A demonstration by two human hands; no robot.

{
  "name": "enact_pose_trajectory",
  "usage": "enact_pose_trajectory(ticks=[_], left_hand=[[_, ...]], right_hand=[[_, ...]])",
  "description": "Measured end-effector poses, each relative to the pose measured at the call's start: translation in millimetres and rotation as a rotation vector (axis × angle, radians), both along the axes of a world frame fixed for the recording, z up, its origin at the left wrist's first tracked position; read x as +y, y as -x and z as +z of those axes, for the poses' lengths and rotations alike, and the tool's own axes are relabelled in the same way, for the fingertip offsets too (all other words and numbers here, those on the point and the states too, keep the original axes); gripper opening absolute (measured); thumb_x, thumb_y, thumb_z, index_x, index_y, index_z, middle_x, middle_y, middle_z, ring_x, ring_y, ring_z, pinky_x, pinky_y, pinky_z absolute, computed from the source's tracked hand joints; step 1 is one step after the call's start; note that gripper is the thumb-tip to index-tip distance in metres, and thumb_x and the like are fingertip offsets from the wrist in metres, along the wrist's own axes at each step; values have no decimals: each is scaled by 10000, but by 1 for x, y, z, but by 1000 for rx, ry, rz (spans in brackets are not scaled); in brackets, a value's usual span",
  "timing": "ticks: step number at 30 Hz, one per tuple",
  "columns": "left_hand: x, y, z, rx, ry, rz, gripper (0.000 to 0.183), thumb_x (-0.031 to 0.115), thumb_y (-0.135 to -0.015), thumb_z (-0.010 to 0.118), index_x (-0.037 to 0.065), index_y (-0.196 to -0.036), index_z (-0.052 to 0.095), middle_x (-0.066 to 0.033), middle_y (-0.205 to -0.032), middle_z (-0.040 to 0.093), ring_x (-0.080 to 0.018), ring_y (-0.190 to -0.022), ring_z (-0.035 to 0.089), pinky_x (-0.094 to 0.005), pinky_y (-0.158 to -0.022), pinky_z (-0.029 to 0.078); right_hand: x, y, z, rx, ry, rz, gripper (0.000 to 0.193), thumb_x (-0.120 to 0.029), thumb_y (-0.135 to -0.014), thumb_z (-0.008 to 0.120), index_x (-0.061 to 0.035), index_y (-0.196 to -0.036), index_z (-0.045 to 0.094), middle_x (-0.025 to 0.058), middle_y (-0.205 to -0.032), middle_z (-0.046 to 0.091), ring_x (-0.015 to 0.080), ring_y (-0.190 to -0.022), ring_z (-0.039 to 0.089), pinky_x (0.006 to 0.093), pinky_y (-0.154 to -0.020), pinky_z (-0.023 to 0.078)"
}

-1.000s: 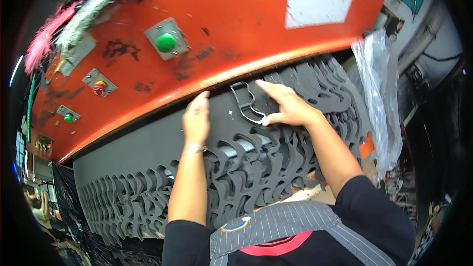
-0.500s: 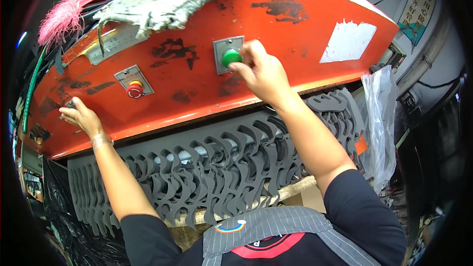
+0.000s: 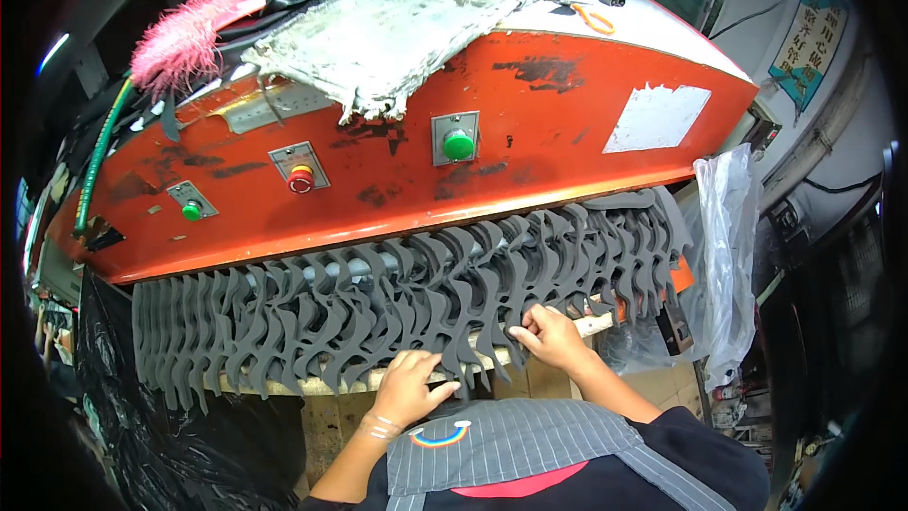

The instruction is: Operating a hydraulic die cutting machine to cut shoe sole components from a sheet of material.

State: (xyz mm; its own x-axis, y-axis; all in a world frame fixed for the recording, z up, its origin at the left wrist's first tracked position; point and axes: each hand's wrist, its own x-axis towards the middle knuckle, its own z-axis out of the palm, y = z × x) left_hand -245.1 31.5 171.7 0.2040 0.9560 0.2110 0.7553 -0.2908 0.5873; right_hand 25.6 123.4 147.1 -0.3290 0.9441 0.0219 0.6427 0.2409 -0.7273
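Observation:
Dark grey foam sheet (image 3: 312, 322), cut into wavy strips with curved gaps, lies across the bed below the red machine panel. Its strip ends hang over the near edge. My left hand (image 3: 411, 388) is at that near edge, fingers stretched forward and thumb apart, with nothing seen in it. To its right, my right hand (image 3: 553, 336) is beside the strip ends with its fingers curled in. Whether foam is pinched in those fingers is hidden. On the panel are a green button (image 3: 459, 145) at the middle, a red knob (image 3: 301, 179) and a smaller green button (image 3: 192, 211).
A frayed whitish cloth (image 3: 378, 28) drapes over the machine top, beside a pink fringed duster (image 3: 194, 43) and orange-handled scissors (image 3: 594, 19). Clear plastic (image 3: 726, 265) hangs at right. Black plastic sheeting (image 3: 142, 416) lies at left. A pale board (image 3: 594, 325) edges the bed.
Both hands have left the panel, the right from the middle green button and the left from the smaller one. They have come down to the foam's near edge. The foam sits nearer the panel's base.

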Motion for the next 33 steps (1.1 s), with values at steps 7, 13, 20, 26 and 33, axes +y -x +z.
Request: enact_pose_trajectory(ticks=[7,13,20,26,33], left_hand=[[3,-31,4,433,56,38,463,239,-567,827,65,-917,580,-93,-966,539,-284,-983,525,-394,-832,447],[-14,-51,-7,483,-42,205,476,215,-537,822,72,-899,548,-102,-942,519,-296,-944,521,-404,-801,449],[-25,-58,-17,470,-135,327,442,237,-543,843,119,-858,557,-82,-910,511,-290,-918,513,-407,-769,429],[-20,-59,-14,472,-95,347,447,281,-570,837,106,-886,574,-79,-922,508,-293,-935,502,-412,-791,422],[12,-39,33,378,374,84,544,558,-695,679,42,-867,676,-170,-907,625,-343,-893,603,-432,-802,484]], right_hand=[[-17,-9,12,-208,-136,130,454,-494,-816,640,-54,-923,599,136,-936,606,323,-952,571,431,-816,440],[-34,-12,4,-358,-212,118,577,-586,-829,562,-23,-904,661,167,-956,598,342,-973,550,436,-875,432],[-28,-4,-1,-407,-226,49,706,-676,-801,523,6,-891,684,195,-961,629,334,-985,573,421,-890,438],[-18,-7,-1,-410,-229,72,716,-681,-796,521,7,-889,695,186,-968,638,323,-986,579,410,-900,439],[-2,-22,10,-418,-93,268,737,-683,-805,506,26,-851,699,206,-903,659,349,-932,607,425,-844,472]])
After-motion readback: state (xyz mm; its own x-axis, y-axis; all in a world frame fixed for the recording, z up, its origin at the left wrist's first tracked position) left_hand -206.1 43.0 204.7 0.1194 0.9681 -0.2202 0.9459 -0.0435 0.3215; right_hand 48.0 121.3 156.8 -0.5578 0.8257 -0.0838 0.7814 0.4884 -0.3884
